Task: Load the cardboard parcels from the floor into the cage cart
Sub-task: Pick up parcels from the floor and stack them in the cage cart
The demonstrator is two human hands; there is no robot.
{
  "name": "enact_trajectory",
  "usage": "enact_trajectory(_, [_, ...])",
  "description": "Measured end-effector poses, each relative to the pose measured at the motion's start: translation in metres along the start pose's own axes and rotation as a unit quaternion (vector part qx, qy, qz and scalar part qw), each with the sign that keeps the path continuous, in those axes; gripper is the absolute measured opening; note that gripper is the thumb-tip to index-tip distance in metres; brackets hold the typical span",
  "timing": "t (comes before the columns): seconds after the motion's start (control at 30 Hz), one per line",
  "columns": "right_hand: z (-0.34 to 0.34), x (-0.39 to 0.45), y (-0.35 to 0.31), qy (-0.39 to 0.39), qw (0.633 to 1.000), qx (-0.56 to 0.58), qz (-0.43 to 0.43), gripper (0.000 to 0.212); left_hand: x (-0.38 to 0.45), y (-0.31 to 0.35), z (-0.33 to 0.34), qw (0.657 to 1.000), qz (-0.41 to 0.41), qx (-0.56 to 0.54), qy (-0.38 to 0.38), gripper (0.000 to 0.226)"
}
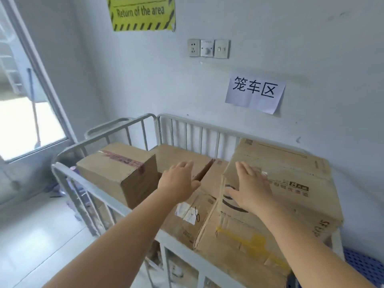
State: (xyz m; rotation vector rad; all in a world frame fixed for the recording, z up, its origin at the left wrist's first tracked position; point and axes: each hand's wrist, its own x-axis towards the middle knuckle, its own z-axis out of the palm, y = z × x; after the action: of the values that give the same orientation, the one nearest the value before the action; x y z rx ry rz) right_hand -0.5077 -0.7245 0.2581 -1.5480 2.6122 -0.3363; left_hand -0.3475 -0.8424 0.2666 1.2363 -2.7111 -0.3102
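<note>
A big worn cardboard box (pixel 276 196) sits at the right end of the cage cart (pixel 87 183), its top above the cart's rails, with black print and a yellow smear on its near side. The right hand (pixel 252 189) lies flat on the box's top near the left edge, fingers (pixel 245 169) straight and slightly spread, thumb pointing left over the edge. The left hand (pixel 178 183) is stretched out just left of that box with fingers (pixel 184 165) straight and close together; it is over the lower boxes, and whether it touches them cannot be told.

Under the left hand is a flat box (pixel 187 217) bearing a white label, wedged against the big box's left side. Behind it another box (pixel 180 156) lies against the cart's back bars. At the cart's left end a smaller box (pixel 118 171) sealed with reddish tape stands higher than these two. More boxes show through the front bars lower down.

The cart stands against a pale wall with a paper sign (pixel 255 93) in Chinese characters, a row of switches (pixel 208 48) and a yellow sign (pixel 141 13). A window (pixel 25 121) is on the left, a blue plastic pallet (pixel 363 265) at the lower right.
</note>
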Motion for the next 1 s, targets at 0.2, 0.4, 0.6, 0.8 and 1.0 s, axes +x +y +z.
enact_trajectory(0.2, [0.033,-0.058,-0.110,-0.031,0.992,0.001,-0.123,0.086,-0.121,-0.085,-0.017,0.996,-0.087,0.019,0.028,0.073])
enact_trajectory(0.4, [0.065,-0.124,-0.210,-0.083,0.969,-0.005,-0.232,0.082,-0.256,-0.155,-0.034,0.981,-0.183,0.030,0.058,0.067])
enact_trajectory(0.6, [0.098,-0.192,-0.304,-0.120,0.933,-0.013,-0.340,0.081,-0.380,-0.208,-0.037,0.950,-0.305,0.038,0.057,0.064])
enact_trajectory(0.8, [0.134,-0.254,-0.389,-0.132,0.885,-0.033,-0.445,0.083,-0.489,-0.249,-0.029,0.902,-0.427,0.026,0.055,0.061])
enact_trajectory(1.0, [0.178,-0.293,-0.465,-0.166,0.830,-0.046,-0.531,0.080,-0.567,-0.291,-0.013,0.843,-0.536,0.008,0.040,0.066])
